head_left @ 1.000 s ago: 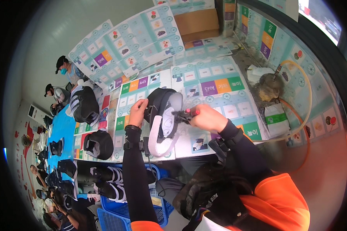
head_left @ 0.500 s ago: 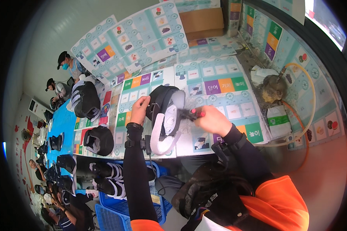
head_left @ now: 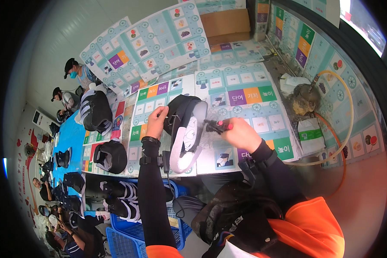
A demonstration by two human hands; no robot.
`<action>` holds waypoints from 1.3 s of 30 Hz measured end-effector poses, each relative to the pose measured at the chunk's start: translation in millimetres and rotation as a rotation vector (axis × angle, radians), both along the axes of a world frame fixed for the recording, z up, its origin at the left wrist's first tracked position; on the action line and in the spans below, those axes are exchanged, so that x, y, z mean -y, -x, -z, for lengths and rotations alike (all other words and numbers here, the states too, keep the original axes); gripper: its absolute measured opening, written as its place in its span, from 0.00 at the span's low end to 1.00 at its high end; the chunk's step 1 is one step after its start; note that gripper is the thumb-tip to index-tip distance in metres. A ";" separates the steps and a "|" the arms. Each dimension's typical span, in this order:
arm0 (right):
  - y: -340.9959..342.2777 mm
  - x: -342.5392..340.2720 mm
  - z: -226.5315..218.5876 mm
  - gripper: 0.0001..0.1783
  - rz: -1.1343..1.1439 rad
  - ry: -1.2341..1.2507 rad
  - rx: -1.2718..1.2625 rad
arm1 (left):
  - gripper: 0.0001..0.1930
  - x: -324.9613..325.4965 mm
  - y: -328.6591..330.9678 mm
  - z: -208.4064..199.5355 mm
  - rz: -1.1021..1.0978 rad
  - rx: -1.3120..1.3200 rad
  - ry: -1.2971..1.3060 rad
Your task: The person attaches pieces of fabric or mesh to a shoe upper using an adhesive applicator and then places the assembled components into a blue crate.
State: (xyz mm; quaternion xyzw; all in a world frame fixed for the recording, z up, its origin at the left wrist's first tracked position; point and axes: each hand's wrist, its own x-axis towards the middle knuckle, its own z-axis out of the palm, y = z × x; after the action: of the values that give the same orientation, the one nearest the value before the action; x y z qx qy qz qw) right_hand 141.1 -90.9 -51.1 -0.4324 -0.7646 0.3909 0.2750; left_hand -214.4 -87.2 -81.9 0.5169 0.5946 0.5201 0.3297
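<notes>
My left hand (head_left: 158,120) is closed on the upper side of a black and grey shoe (head_left: 180,109), which lies tilted on the printed sheets. The shoe's pale underside faces right, and a whitish band (head_left: 178,160) curves around its end nearest me. My right hand (head_left: 241,135) is wrapped around a dark-bristled brush (head_left: 211,127) with red showing on its handle. The bristles are just right of the pale underside; I cannot tell whether they touch it.
More black shoes (head_left: 111,157) stand to the left, with several others in blue crates (head_left: 133,231) below the table edge. Printed sheets (head_left: 245,77) cover the table. At right are a crusted round container (head_left: 306,98), a hose (head_left: 351,107) and a green-white packet (head_left: 310,135). People work far left.
The brush and my right hand have shifted slightly right, away from the pale underside. The gap inside the whitish band at the shoe's near end looks smaller. My left hand stays nearly in place.
</notes>
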 end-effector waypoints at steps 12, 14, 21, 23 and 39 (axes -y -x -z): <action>-70.3 17.8 -25.2 0.14 -0.063 0.273 -0.255 | 0.09 18.4 -49.5 -88.6 0.105 -0.520 -0.263; -90.5 16.8 -23.9 0.12 0.095 0.293 -0.406 | 0.08 27.2 -77.2 -125.2 0.229 -0.796 -0.436; -98.7 26.2 -44.7 0.10 0.103 0.285 -0.411 | 0.20 46.6 -85.3 -51.3 -0.232 -1.058 -0.465; -97.3 28.5 -52.4 0.10 0.094 0.252 -0.378 | 0.18 56.2 -82.2 -42.6 -0.576 -1.115 -0.252; -70.5 7.9 -59.8 0.11 -0.027 -0.090 -0.018 | 0.15 -56.8 -154.5 -101.9 0.251 -1.430 -0.144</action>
State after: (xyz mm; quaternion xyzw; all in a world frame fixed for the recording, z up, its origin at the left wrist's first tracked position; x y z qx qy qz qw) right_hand 211.5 -98.8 8.6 -0.4057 -0.7846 0.3635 0.2961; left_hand -59.9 -30.4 20.0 0.8150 0.5651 0.0513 -0.1171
